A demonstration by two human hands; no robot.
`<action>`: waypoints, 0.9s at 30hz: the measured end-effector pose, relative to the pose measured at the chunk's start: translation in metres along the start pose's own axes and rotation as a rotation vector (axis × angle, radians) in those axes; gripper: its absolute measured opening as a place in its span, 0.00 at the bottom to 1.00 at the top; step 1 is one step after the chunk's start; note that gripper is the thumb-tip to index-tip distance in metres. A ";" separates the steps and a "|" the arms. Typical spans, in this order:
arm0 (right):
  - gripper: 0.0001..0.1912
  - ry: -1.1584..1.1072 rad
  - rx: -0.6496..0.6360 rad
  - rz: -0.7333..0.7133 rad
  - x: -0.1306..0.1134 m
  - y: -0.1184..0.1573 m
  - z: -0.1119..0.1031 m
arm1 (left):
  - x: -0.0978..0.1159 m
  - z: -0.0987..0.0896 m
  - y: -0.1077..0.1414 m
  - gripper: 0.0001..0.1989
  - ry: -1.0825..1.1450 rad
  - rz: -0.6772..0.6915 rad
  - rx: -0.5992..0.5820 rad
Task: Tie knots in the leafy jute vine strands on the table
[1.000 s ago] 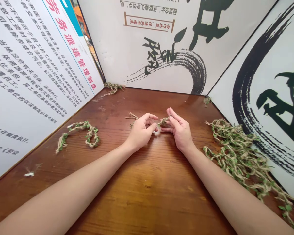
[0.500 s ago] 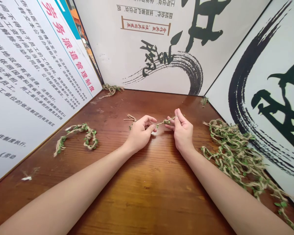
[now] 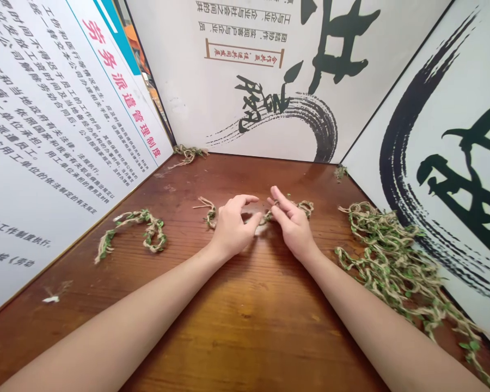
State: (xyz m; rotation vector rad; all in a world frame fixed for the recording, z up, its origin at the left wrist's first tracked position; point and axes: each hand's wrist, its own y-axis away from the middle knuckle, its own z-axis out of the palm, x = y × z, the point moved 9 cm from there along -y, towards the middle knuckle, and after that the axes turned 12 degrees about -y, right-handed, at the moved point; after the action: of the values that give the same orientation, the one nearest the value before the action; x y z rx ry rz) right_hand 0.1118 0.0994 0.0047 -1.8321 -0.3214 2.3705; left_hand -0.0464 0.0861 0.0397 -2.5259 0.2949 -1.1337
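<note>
A length of jute twine with small green leaves [image 3: 306, 207] lies on the wooden table, running behind both hands. Its frayed end pokes out beyond my left hand [image 3: 233, 226], and a loop of it shows beyond my right hand [image 3: 294, 224]. The left thumb and forefinger are spread, with a gap between their tips. Stretched-out fingers of the right hand rest at the twine's middle stretch, touching or just over it. My hands partly cover the twine.
A large tangled pile of leafy twine [image 3: 392, 261] lies on the right. Another curled piece [image 3: 149, 231] sits on the left, and a small bundle [image 3: 188, 154] at the back left corner. Printed panels [image 3: 245, 98] wall the table [image 3: 245, 326]. A white scrap [image 3: 51, 299] lies front left.
Both hands have loosened from the twine, which was stretched between them and now lies on the table. The right hand has come slightly left and down. The view has shifted slightly.
</note>
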 end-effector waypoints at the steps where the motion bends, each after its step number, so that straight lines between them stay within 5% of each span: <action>1: 0.29 0.035 -0.091 -0.016 -0.004 0.002 0.008 | 0.005 -0.001 0.000 0.14 -0.017 0.042 0.009; 4: 0.29 0.126 -0.293 -0.069 -0.013 0.010 0.027 | 0.009 0.006 0.001 0.18 0.101 0.089 -0.068; 9: 0.31 0.182 -0.389 -0.098 -0.014 0.014 0.037 | -0.005 0.019 0.002 0.10 0.230 -0.035 -0.156; 14: 0.30 0.138 -0.198 -0.093 -0.002 0.003 0.017 | -0.017 0.016 0.002 0.02 0.223 -0.152 -0.095; 18: 0.19 0.125 -0.006 -0.090 0.002 -0.003 0.000 | -0.022 0.018 0.001 0.04 0.379 -0.234 -0.092; 24: 0.17 0.114 0.118 0.031 -0.002 0.003 -0.006 | -0.018 0.023 -0.001 0.10 0.370 -0.186 -0.157; 27: 0.15 0.248 0.172 -0.030 -0.012 0.004 -0.011 | -0.012 0.022 -0.001 0.12 0.298 -0.113 -0.162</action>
State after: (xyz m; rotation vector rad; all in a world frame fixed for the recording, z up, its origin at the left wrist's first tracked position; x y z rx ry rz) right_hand 0.1256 0.0935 0.0123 -1.9914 -0.1127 2.0491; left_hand -0.0381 0.0959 0.0184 -2.5331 0.3345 -1.5935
